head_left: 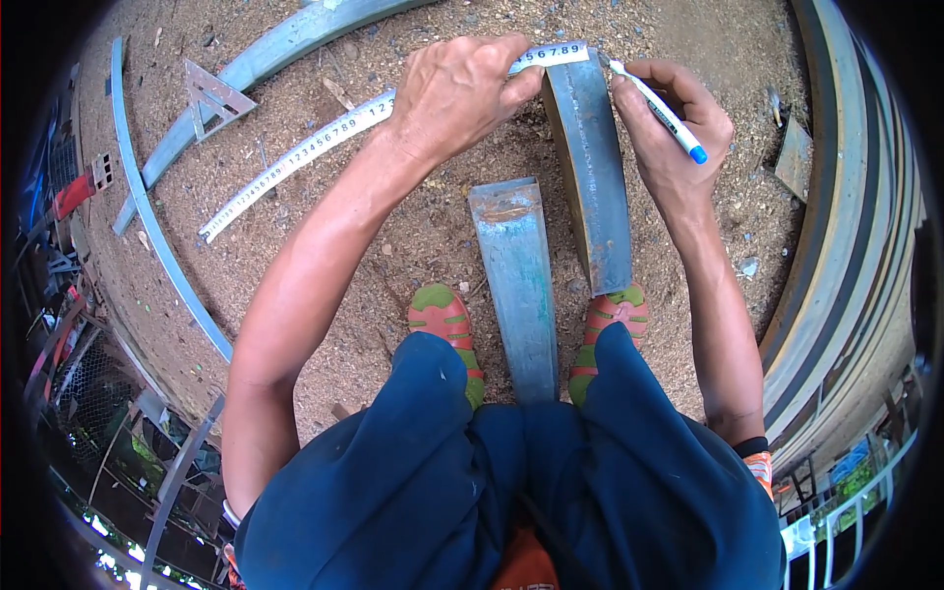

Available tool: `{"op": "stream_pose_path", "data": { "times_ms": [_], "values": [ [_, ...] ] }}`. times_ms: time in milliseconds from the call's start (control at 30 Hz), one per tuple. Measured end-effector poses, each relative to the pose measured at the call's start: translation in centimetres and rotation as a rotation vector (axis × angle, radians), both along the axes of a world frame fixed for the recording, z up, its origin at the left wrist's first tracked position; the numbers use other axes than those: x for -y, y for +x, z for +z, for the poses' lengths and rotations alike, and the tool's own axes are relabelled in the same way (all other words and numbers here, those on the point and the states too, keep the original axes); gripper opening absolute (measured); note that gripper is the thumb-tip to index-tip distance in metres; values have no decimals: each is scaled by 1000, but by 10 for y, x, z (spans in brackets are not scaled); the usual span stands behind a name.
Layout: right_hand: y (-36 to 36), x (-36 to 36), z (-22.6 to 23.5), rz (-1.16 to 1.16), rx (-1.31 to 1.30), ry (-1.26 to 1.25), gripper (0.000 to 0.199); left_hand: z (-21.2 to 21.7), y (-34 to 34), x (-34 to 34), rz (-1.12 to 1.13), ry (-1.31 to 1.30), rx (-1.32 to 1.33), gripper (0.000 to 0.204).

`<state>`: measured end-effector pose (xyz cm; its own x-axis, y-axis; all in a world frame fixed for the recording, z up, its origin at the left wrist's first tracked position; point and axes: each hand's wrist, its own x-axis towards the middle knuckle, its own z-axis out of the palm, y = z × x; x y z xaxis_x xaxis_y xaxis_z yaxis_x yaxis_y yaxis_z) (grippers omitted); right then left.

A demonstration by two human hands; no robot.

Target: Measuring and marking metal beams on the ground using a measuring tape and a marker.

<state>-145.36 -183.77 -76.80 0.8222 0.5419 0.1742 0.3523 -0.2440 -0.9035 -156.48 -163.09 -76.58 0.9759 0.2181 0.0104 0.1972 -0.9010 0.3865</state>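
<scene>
My left hand (462,93) pinches a long white measuring tape (334,136) with black markings. One end of the tape lies across the far end of a rusty steel beam piece (595,162); the rest runs down to the left over the ground. In my right hand (688,128) is a white marker pen (664,116) with a blue end, its tip close to the tape's end at the beam's far right corner. A second, grey rectangular steel tube (516,285) points toward me between my feet. My left fingers hide part of the tape.
A metal set square (213,98) leans on a long grey steel tube (265,64) at the upper left. A thin metal strip (157,211) lies left of it. Long steel beams (836,197) line the right side. My sandalled feet (442,320) stand on gritty brown ground.
</scene>
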Motion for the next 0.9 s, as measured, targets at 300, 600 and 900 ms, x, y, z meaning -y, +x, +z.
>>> {"op": "stream_pose_path", "data": {
  "times_ms": [300,600,900],
  "values": [
    [0,-2,1,3,0,-6,25,0,1,0,-3,7,-33,41],
    [1,-5,7,11,42,-65,25,3,1,0,-6,-1,-42,42],
    [2,-7,8,49,64,-69,24,4,2,-1,-17,-17,-45,43]
  ]
}}
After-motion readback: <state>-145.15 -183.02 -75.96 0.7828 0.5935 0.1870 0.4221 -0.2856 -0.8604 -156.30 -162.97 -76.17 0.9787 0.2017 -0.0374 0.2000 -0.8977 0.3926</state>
